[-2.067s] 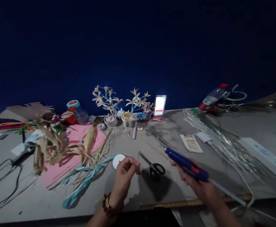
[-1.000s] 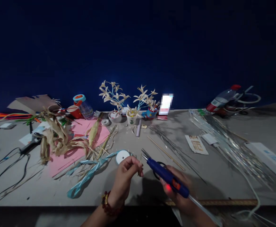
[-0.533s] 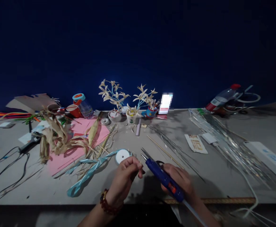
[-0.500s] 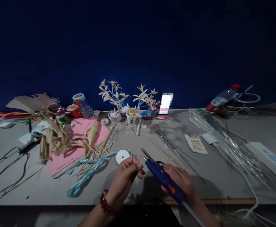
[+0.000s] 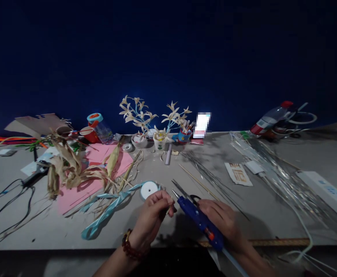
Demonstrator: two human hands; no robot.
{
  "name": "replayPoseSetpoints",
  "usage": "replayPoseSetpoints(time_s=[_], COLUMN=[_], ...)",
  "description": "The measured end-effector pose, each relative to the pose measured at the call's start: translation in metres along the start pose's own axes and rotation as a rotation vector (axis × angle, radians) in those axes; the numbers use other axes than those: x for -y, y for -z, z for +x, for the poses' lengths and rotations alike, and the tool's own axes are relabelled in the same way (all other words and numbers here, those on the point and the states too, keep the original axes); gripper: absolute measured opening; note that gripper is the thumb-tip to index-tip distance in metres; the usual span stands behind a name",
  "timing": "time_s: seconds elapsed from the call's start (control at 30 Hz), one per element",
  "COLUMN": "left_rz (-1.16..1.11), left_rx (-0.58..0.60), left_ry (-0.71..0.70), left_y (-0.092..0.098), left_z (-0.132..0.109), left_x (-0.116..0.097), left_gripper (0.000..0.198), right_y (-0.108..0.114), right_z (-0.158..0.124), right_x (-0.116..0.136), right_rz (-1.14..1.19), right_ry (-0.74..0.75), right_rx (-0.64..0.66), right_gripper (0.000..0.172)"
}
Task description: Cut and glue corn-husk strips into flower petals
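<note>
My right hand (image 5: 219, 215) is closed round a blue hot glue gun (image 5: 199, 221), its metal nozzle pointing up and left. A glue stick (image 5: 234, 263) runs out of the gun's rear end. Just left of the nozzle, my left hand (image 5: 157, 209) pinches a small pale piece (image 5: 168, 209), too small to make out fully. Scissors (image 5: 182, 189) lie on the table behind the gun, partly covered by it. Beyond my left hand is a white spool (image 5: 149, 190) with light blue ribbon (image 5: 110, 216) trailing to the left.
Dried corn husks (image 5: 70, 169) lie on pink paper (image 5: 79, 198) at left. Two pots (image 5: 159, 144) of pale husk flowers (image 5: 138, 113) stand at the back. Wires (image 5: 211, 177), a power strip (image 5: 327, 192) and a tilted bottle (image 5: 272, 117) are at right. Black cables (image 5: 9, 215) cross the left side.
The glue gun has turned slightly, its nozzle staying close to my left fingertips. Both hands keep nearly the same place and hold. The whole view has shifted very slightly.
</note>
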State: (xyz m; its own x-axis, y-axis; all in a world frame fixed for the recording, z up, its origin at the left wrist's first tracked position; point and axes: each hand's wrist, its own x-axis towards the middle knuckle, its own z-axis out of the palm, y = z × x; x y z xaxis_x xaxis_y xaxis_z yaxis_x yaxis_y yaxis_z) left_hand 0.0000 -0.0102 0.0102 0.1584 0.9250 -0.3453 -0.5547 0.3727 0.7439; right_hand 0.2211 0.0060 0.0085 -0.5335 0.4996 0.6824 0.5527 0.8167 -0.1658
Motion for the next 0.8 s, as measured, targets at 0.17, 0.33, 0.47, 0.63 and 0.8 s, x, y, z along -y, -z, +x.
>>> replayPoseSetpoints(time_s=[0.17,0.33,0.47,0.63,0.8], left_rz=[0.060,0.136,0.154,0.155,0.144], left_rx=[-0.012,-0.043,-0.046,-0.048,-0.046], left_ry=[-0.067,-0.125,-0.155,-0.181,-0.188], left_y=[-0.001,-0.002,0.002,0.003,0.003], left_z=[-0.001,-0.002,-0.002,-0.002,-0.003], left_x=[-0.002,-0.002,0.003,0.003,0.002], left_gripper=[0.018,0.018,0.013,0.010,0.010], right_y=[-0.004,-0.010,-0.012,-0.011,-0.010], right_z=[-0.008,-0.024,-0.030,-0.024,-0.016], right_x=[-0.005,-0.011,-0.011,-0.009,-0.008], right_rz=[0.011,0.013,-0.021,-0.001,0.021], right_ry=[-0.038,-0.117,-0.140,-0.134,-0.100], right_rx=[-0.018,0.057,0.073,0.087,0.072], right_gripper=[0.018,0.017,0.022,0.027,0.023])
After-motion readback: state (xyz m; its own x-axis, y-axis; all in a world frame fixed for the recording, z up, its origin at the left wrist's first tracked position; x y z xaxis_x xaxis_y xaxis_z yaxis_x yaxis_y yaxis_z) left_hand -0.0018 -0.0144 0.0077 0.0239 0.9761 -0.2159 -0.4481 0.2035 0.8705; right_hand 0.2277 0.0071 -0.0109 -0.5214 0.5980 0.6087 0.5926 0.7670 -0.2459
